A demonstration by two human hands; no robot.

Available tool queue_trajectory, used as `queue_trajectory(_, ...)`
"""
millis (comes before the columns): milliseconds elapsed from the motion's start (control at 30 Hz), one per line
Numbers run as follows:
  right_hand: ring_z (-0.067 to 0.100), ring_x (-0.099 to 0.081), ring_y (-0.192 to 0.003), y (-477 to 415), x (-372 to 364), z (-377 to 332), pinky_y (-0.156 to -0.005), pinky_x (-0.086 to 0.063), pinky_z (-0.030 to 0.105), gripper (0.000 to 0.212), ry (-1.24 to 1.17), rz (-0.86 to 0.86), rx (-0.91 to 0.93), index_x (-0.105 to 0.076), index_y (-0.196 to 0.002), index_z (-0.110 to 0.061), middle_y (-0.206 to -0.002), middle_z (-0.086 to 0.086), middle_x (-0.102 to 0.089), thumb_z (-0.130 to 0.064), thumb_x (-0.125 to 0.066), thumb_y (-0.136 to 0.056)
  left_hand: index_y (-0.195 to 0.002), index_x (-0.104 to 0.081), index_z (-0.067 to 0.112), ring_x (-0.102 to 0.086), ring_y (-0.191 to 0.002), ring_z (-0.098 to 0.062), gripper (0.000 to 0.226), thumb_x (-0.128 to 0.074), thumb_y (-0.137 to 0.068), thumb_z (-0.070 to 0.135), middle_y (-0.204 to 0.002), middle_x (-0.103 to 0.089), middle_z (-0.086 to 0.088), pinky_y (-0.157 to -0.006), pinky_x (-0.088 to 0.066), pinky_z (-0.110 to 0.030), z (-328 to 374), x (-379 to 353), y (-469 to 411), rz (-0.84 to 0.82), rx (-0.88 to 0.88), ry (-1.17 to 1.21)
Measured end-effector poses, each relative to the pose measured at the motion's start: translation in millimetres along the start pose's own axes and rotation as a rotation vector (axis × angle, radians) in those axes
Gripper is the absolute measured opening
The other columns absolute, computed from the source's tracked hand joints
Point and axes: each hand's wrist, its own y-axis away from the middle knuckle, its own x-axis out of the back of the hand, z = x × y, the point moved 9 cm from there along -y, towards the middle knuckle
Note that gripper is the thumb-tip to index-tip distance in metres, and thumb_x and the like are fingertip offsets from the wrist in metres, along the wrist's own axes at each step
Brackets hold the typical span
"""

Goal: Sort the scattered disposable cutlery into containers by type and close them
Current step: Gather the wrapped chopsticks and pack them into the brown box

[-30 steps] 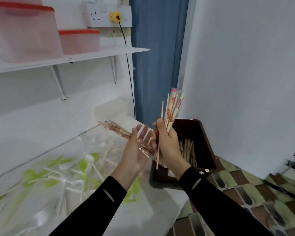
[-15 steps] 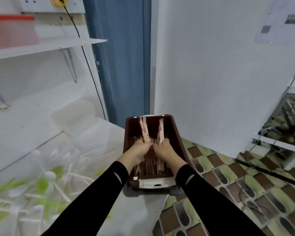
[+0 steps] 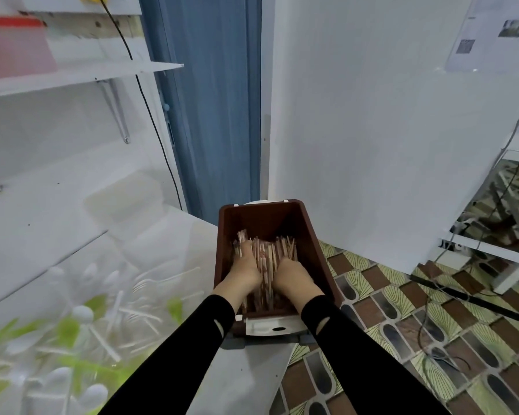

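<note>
A brown rectangular container (image 3: 313,235) stands at the right end of the white table, over its edge. It holds a pile of wooden chopsticks (image 3: 271,250), some in red-printed paper sleeves. My left hand (image 3: 245,269) and my right hand (image 3: 294,274) are both inside the container. They rest on the pile side by side, fingers pointing away from me, with a bundle of chopsticks between them. White plastic spoons and forks (image 3: 81,313) lie scattered on the table to the left, blurred.
A translucent lidded box (image 3: 123,196) sits at the back of the table. A shelf (image 3: 81,74) above carries a red-lidded box (image 3: 12,46). A black cable (image 3: 150,115) hangs beside the blue door. Patterned floor tiles (image 3: 402,324) lie to the right.
Both hands carried bundles of chopsticks from above the table down into the brown container. The bundles now lie on the pile and the hands rest lower and flatter on them. The view swung right.
</note>
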Motion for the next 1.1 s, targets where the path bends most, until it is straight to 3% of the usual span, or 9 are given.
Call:
queue_trajectory(100, 0.034, -0.057, -0.116, 3, 7, -3, -0.088, -0.049, 0.039, 0.035, 0.006, 0.075, 0.038, -0.045, -0.131, -0.005, -0.128, 0.016, -0.056, -0.01, -0.045, -0.096, -0.156, -0.004, 0.026, -0.021, -0.145, -0.034, 0.071, -0.046, -0.1, 0.015, -0.16, -0.011, -0.016, -0.117, -0.019, -0.037, 3, -7, -5, -0.023, -0.05, -0.098)
queue_trajectory(267, 0.036, -0.043, -0.13, 3, 2, -9, -0.1, -0.043, 0.04, 0.039, 0.134, 0.076, 0.078, -0.046, -0.137, -0.006, -0.146, 0.018, -0.035, -0.013, -0.043, -0.099, -0.146, -0.039, 0.023, -0.008, -0.148, -0.035, 0.058, -0.039, -0.095, -0.004, -0.163, 0.001, -0.007, -0.119, -0.015, -0.034, -4, -19, -3, -0.11, -0.046, -0.222)
queue_trajectory(400, 0.034, -0.045, -0.129, -3, -8, -10, -0.102, -0.041, 0.038, 0.039, 0.193, 0.002, 0.043, -0.042, -0.139, -0.001, -0.151, 0.019, -0.026, -0.011, -0.037, -0.101, -0.155, -0.019, 0.017, -0.012, -0.149, -0.027, 0.06, -0.041, -0.101, 0.006, -0.163, 0.013, -0.006, -0.115, -0.018, -0.025, -7, -26, -4, -0.172, -0.002, -0.24)
queue_trajectory(500, 0.038, -0.043, -0.132, -1, -10, -5, -0.104, -0.041, 0.044, 0.048, 0.184, -0.041, -0.01, -0.028, -0.148, -0.007, -0.154, 0.02, -0.015, -0.014, -0.038, -0.102, -0.155, -0.011, 0.007, -0.015, -0.149, -0.03, 0.061, -0.041, -0.102, 0.009, -0.163, 0.001, -0.014, -0.117, -0.018, -0.029, -10, -20, -3, -0.127, 0.027, -0.28)
queue_trajectory(600, 0.041, -0.037, -0.136, 0, -13, -1, -0.105, -0.039, 0.046, 0.057, 0.213, -0.074, -0.036, -0.016, -0.153, -0.01, -0.156, 0.022, -0.011, -0.015, -0.039, -0.102, -0.156, -0.009, 0.016, -0.013, -0.148, -0.033, 0.067, -0.042, -0.099, 0.006, -0.163, 0.01, -0.012, -0.119, -0.02, -0.038, -9, -22, -5, -0.143, -0.017, -0.317)
queue_trajectory(667, 0.039, -0.043, -0.133, -1, -11, -2, -0.103, -0.041, 0.044, 0.051, 0.164, -0.057, -0.038, -0.023, -0.15, -0.007, -0.152, 0.024, -0.02, -0.011, -0.038, -0.101, -0.156, -0.006, 0.021, -0.009, -0.149, -0.032, 0.074, -0.044, -0.096, 0.002, -0.162, 0.017, -0.009, -0.12, -0.019, -0.039, -10, -23, -6, -0.151, -0.01, -0.325)
queue_trajectory(800, 0.037, -0.055, -0.12, 3, 5, -11, -0.095, -0.048, 0.041, 0.036, 0.073, 0.08, 0.059, -0.044, -0.135, -0.003, -0.137, 0.021, -0.044, -0.006, -0.039, -0.099, -0.154, -0.018, 0.009, -0.016, -0.148, -0.032, 0.061, -0.047, -0.099, 0.009, -0.161, -0.005, -0.016, -0.117, -0.018, -0.034, 0, -14, -6, -0.046, -0.096, -0.329)
queue_trajectory(933, 0.031, -0.059, -0.117, 8, 3, -11, -0.089, -0.048, 0.039, 0.033, 0.216, 0.055, 0.058, -0.056, -0.126, -0.007, -0.131, 0.013, -0.057, -0.011, -0.041, -0.098, -0.138, -0.049, 0.011, -0.03, -0.14, -0.035, 0.043, -0.046, -0.095, 0.004, -0.151, -0.031, -0.017, -0.114, -0.023, -0.033, -3, -15, -12, -0.076, -0.061, -0.373)
queue_trajectory(1100, 0.032, -0.052, -0.125, 6, 5, -9, -0.095, -0.045, 0.039, 0.039, 0.276, 0.044, 0.045, -0.047, -0.138, -0.006, -0.147, 0.015, -0.039, -0.015, -0.04, -0.1, -0.134, -0.05, 0.004, -0.038, -0.134, -0.038, 0.038, -0.044, -0.096, 0.003, -0.146, -0.038, -0.019, -0.111, -0.031, -0.038, -5, -23, -10, -0.133, -0.025, -0.502)
